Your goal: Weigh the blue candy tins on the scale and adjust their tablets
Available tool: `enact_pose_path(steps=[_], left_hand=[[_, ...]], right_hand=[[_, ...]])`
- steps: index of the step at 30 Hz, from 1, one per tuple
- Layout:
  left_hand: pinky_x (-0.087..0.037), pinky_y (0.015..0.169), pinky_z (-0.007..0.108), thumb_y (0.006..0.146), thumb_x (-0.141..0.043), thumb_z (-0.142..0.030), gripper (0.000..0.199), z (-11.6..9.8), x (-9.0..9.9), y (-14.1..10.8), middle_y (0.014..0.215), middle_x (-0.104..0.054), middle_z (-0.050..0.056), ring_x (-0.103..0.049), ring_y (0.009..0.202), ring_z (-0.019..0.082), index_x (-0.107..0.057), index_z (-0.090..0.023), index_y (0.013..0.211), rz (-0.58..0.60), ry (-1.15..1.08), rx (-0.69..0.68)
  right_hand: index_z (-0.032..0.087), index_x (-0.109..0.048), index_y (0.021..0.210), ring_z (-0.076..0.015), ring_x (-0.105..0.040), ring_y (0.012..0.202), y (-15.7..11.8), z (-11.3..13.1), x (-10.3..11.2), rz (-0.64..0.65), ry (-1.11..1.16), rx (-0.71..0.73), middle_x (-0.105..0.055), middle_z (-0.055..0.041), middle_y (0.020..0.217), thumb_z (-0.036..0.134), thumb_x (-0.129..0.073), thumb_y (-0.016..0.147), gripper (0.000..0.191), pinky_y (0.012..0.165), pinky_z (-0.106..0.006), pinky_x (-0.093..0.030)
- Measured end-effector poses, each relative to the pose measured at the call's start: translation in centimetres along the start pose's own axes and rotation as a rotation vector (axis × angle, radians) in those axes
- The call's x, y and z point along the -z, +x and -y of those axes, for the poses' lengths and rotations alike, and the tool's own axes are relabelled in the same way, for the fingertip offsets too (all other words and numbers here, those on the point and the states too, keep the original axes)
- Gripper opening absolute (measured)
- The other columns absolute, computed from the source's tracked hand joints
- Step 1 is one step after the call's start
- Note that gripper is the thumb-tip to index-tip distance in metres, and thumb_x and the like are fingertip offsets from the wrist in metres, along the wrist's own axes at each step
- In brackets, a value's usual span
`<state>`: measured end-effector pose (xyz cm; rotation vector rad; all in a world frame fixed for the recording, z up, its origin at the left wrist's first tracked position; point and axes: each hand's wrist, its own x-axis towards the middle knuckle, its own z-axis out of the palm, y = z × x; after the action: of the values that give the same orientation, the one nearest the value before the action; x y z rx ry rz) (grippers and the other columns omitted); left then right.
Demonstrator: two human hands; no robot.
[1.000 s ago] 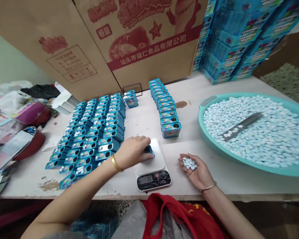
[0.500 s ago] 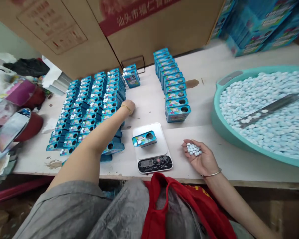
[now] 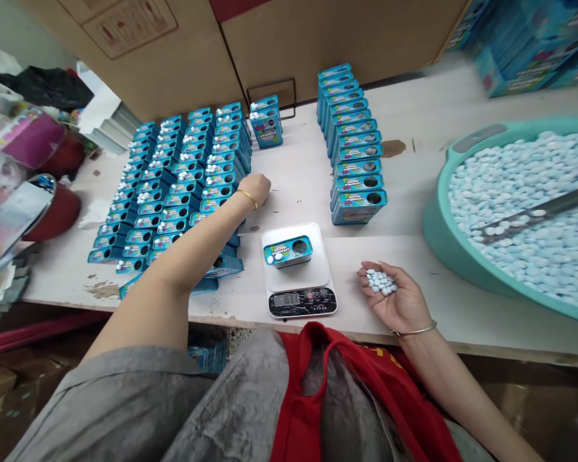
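A blue tin (image 3: 288, 251) lies on the white scale (image 3: 320, 276), with its round dark opening at the right end and a couple of white candies on its left end. The scale's display shows digits. My right hand (image 3: 397, 298) is palm up beside the scale, fingers curled round a small pile of pale candies (image 3: 380, 282). My left hand (image 3: 255, 190) is closed at the right edge of the rows of blue tins (image 3: 183, 173); what its fingers hold, if anything, is hidden. Many tins in those rows carry white candies on top.
One column of blue tins (image 3: 354, 141) stands behind the scale. A teal basin (image 3: 433, 212) of candies, with a metal strip (image 3: 563, 202), is at the right. Cardboard boxes (image 3: 341, 38) line the back; red containers (image 3: 62, 208) stand left.
The view has shifted, so the scale and tins appear slightly higher and to the right. The scale's display has changed from zero to other digits. Both hands keep nearly the same pose.
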<state>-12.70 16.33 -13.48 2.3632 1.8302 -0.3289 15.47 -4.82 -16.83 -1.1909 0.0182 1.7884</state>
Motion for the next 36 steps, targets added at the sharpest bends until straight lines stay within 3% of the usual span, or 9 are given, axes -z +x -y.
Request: enact_pose_path(steps=[4,7,10,13,16,20,26,31,36], left_hand=[[-0.043,0.086,0.035,0.080,-0.041,-0.009,0.026,-2.7,5.5,-5.6,0.091,-0.062,0.010,-0.058,0.096,0.021,-0.063,-0.010,0.094,-0.143,-0.034,-0.090],[-0.047,0.081,0.031,0.087,-0.039,-0.018,0.023,-7.4,8.6,-12.2,0.094,-0.061,0.005,-0.059,0.089,0.016,-0.060,-0.014,0.094,-0.270,-0.261,-0.373],[-0.049,0.078,0.028,0.091,-0.037,-0.020,0.023,-11.6,8.6,-17.5,0.098,-0.062,0.005,-0.060,0.089,0.015,-0.059,-0.018,0.092,-0.228,-0.322,-0.636],[-0.045,0.096,0.036,0.090,-0.048,-0.029,0.028,-12.3,5.9,-20.0,0.123,-0.055,0.010,-0.053,0.114,0.020,-0.051,-0.021,0.116,-0.441,-0.374,-0.702],[-0.039,0.104,0.044,0.080,-0.061,-0.047,0.069,-10.3,1.8,-20.3,0.137,-0.043,0.014,-0.043,0.127,0.026,-0.031,-0.022,0.137,-0.713,-0.552,-0.322],[-0.042,0.101,0.042,0.076,-0.064,-0.052,0.082,-7.9,-3.7,-19.5,0.132,-0.049,0.014,-0.049,0.122,0.026,-0.025,-0.019,0.140,-0.580,-0.810,-0.009],[-0.045,0.087,0.036,0.081,-0.056,-0.026,0.040,-8.9,-3.6,-18.2,0.107,-0.061,0.006,-0.057,0.099,0.020,-0.054,-0.024,0.121,-0.551,-0.624,-0.195],[-0.035,0.088,0.039,0.082,-0.058,-0.019,0.041,-11.2,0.2,-17.2,0.104,-0.064,0.003,-0.053,0.092,0.020,-0.058,-0.037,0.118,-0.821,-0.049,-0.427],[-0.032,0.089,0.035,0.083,-0.060,-0.021,0.036,-12.4,0.7,-15.7,0.097,-0.067,0.001,-0.052,0.092,0.018,-0.061,-0.038,0.115,-1.059,0.114,-0.618]], right_hand=[[0.009,-0.069,0.082,-0.0103,-0.059,0.056,-2.5,0.1,-2.2,0.062,-0.005,-0.107,-0.066,-0.0081,0.070,0.027,-0.061,0.077,0.021,0.045,-0.016,-0.048],[0.009,-0.068,0.085,-0.0110,-0.060,0.056,-4.4,-0.4,-4.4,0.172,0.024,-0.174,-0.067,-0.0085,0.072,0.034,-0.060,0.080,0.027,0.044,-0.016,-0.048],[0.013,-0.065,0.082,-0.0113,-0.060,0.054,-5.5,-1.2,-6.1,0.238,0.118,-0.191,-0.065,-0.0043,0.068,0.035,-0.059,0.082,0.023,0.046,-0.019,-0.050],[0.014,-0.063,0.078,-0.0087,-0.057,0.050,-5.5,-1.9,-6.5,0.265,0.195,-0.197,-0.062,-0.0005,0.063,0.025,-0.062,0.079,0.010,0.042,-0.016,-0.047],[0.011,-0.064,0.081,-0.0081,-0.055,0.050,-5.0,-2.2,-6.1,0.291,0.178,-0.259,-0.062,-0.0029,0.064,0.021,-0.061,0.077,0.010,0.035,-0.013,-0.039],[0.010,-0.065,0.083,-0.0088,-0.056,0.052,-4.4,-3.0,-6.3,0.276,0.179,-0.275,-0.064,-0.0058,0.067,0.020,-0.057,0.080,0.013,0.038,-0.014,-0.040],[0.012,-0.062,0.075,-0.0092,-0.056,0.047,-4.0,-3.8,-8.2,0.189,0.277,-0.193,-0.064,-0.0036,0.061,0.019,-0.052,0.083,0.015,0.039,-0.017,-0.042],[0.016,-0.062,0.077,-0.0101,-0.062,0.058,-3.4,-1.5,-9.1,0.130,0.429,-0.049,-0.068,-0.0004,0.066,0.020,-0.047,0.085,0.017,0.052,-0.019,-0.051],[0.014,-0.064,0.076,-0.0114,-0.064,0.061,-3.1,0.7,-9.0,0.106,0.526,-0.067,-0.069,-0.0028,0.067,0.019,-0.042,0.084,0.023,0.059,-0.021,-0.053]])
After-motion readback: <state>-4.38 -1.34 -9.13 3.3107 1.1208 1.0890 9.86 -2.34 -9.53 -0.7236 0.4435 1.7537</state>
